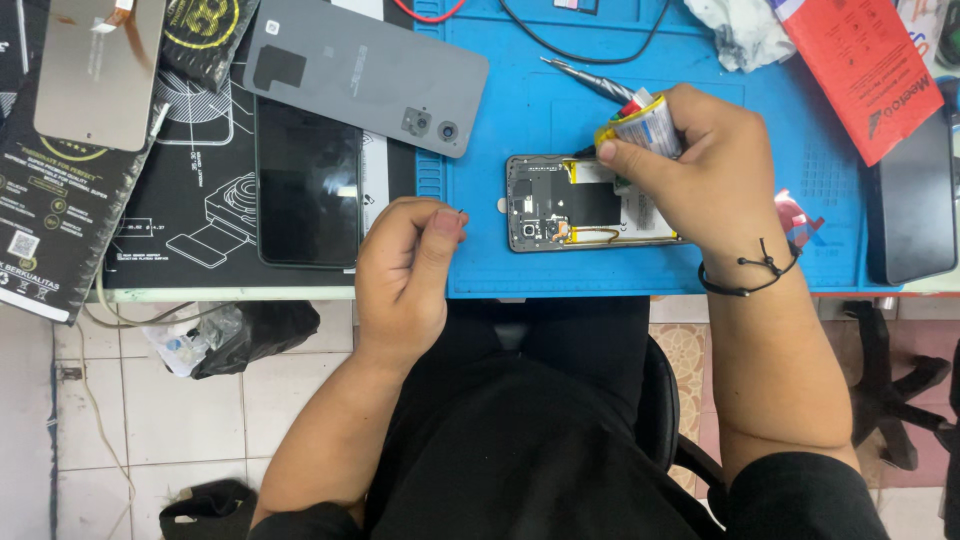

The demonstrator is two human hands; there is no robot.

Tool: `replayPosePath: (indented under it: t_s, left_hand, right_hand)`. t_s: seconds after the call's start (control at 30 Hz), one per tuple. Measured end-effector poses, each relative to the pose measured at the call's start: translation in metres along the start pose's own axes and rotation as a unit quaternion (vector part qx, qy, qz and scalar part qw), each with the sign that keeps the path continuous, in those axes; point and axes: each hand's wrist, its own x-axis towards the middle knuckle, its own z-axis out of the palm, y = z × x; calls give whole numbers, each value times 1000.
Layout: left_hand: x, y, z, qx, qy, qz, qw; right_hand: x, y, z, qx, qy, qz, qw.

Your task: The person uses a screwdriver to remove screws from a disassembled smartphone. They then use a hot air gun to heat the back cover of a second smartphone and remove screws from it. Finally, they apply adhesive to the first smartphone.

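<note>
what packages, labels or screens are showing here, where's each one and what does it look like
Red flat package: top right, on the blue mat's edge.
Black pouch with white and yellow print: far left.
Dark phone screen: left of the mat, unlit.
Small tube, yellow and red label: in the right hand.

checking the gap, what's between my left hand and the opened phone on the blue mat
In the head view, only bare blue mat lies between the left hand and the opened phone; the hand pinches something tiny and dark, too small to tell.
</note>
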Motion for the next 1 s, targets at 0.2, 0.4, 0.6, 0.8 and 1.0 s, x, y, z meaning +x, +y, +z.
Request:
replayPosePath:
  t_s: [0.2,0.4,0.6,0.8,1.0]
  left_hand:
    - [0,-1,1,-1,2,-2,1000]
    - [-1,-3,1,2,9,0,1000]
    - [-2,-5,2,-14,14,-9,1000]
    - [-4,-6,3,-21,21,-20,999]
    - [-4,-7,3,-27,22,-26,999]
  right_hand:
    - [-3,3,-8,-5,5,-8,1000]
    - [-4,9,-16,-33,8,10,999]
    - [-6,16,-22,21,6,30,999]
    - [-9,21,-30,-14,17,33,999]
    - [-13,25,-38,-9,27,40,999]
